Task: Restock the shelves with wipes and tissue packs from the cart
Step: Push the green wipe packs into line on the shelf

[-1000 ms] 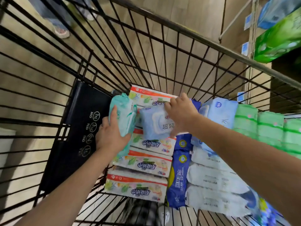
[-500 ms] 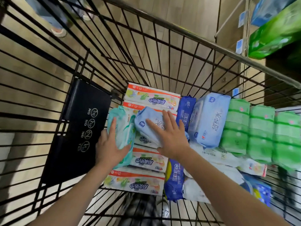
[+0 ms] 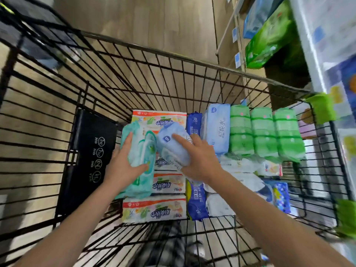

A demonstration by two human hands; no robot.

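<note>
I look down into a black wire cart [image 3: 173,78] filled with wipes and tissue packs. My left hand [image 3: 123,166] grips a teal-green wipes pack [image 3: 140,151], thumb across its front. My right hand [image 3: 198,158] holds a light blue wipes pack [image 3: 173,149] from the right side, index finger stretched over its top. Both packs sit just above a column of white and orange tissue packs [image 3: 156,209]. A larger pale blue pack [image 3: 217,130] and three green packs [image 3: 264,133] stand to the right.
Dark blue packs [image 3: 196,205] and white packs [image 3: 242,164] fill the cart's middle. A black fold-down seat panel [image 3: 88,157] lines the cart's left wall. Shelves with green packs [image 3: 269,39] and blue ones rise at the right. Wooden floor lies beyond the cart.
The view has swung down and left. My right hand shifted to the blue pack's right side and now holds it; my left hand's thumb has wrapped round the teal pack.
</note>
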